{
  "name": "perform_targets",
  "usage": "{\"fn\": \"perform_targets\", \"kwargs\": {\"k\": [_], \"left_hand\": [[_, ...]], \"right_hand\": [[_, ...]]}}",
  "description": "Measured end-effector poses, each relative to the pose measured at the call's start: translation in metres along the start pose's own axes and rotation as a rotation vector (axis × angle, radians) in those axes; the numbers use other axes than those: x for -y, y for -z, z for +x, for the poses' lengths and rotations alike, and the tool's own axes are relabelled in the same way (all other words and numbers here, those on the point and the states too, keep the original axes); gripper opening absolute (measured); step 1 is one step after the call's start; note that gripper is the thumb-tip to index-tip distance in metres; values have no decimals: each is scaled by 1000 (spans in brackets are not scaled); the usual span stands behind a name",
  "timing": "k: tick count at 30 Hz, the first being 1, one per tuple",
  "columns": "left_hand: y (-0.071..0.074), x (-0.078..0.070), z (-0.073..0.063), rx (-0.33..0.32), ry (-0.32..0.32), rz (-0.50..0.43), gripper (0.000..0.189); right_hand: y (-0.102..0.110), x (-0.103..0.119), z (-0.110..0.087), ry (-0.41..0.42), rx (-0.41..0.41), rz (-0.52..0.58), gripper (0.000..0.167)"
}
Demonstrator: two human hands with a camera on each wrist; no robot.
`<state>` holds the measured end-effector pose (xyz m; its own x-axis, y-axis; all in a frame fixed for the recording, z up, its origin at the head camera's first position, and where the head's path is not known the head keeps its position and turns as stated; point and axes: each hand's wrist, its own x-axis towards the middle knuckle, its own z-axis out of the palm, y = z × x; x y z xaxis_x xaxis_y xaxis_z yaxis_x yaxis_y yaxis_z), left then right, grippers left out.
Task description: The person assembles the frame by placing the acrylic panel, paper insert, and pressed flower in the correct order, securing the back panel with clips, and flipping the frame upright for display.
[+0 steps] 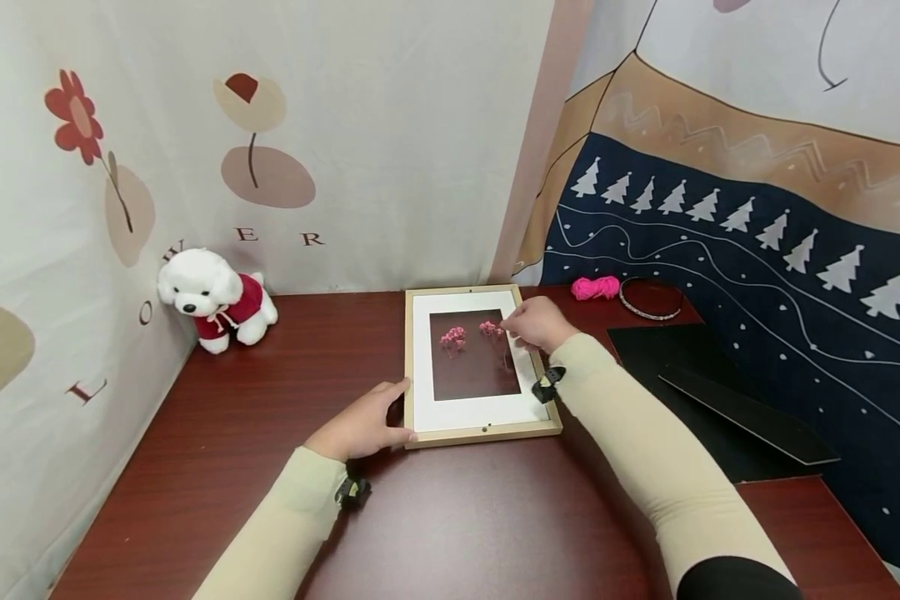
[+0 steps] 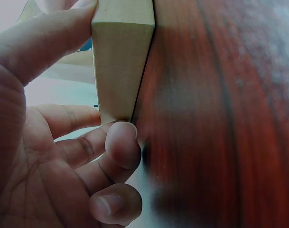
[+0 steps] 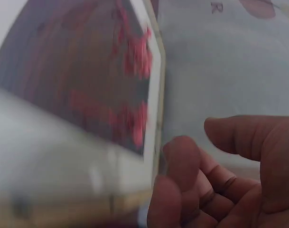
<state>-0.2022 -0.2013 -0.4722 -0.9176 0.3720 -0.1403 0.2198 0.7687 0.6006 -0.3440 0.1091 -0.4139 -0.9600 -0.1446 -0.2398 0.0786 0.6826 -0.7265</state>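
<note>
A light wooden picture frame point(image 1: 457, 437) with a white mat point(image 1: 422, 367) lies flat on the dark red table. Two small sprigs of pink dried flowers, one at left point(image 1: 453, 337) and one at right point(image 1: 491, 329), lie within the mat's opening. At the frame's near left corner, my left hand point(image 1: 363, 423) holds the edge; thumb and fingers stand on different sides of the wood point(image 2: 123, 66). Above the frame's right side is my right hand point(image 1: 542, 323), close to the right sprig. The right wrist view, blurred over the frame, shows its thumb and bent fingers apart with nothing between them.
A white toy dog point(image 1: 217, 296) in red stands at the back left. Behind the frame on the right are pink yarn point(image 1: 595, 288) and a thin hoop point(image 1: 648, 315). A black board point(image 1: 750, 417) lies at the right, under my right forearm's far side.
</note>
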Motion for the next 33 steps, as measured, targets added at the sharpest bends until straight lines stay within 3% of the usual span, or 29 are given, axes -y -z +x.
{"fn": "perform_targets", "kwargs": {"k": [3, 7, 13, 23, 33], "left_hand": [[0, -1, 1, 0, 2, -1, 95], [0, -2, 1, -1, 10, 0, 95], [0, -1, 1, 7, 12, 4, 96], [-1, 2, 3, 7, 11, 1, 96], [0, -1, 2, 6, 8, -6, 95]], "right_hand": [[23, -22, -6, 55, -93, -126, 30], [52, -54, -17, 64, -164, -223, 35], [94, -104, -46, 53, -157, -251, 46], [150, -178, -99, 38, -133, -395, 62], [176, -226, -137, 6, -73, -462, 67]]}}
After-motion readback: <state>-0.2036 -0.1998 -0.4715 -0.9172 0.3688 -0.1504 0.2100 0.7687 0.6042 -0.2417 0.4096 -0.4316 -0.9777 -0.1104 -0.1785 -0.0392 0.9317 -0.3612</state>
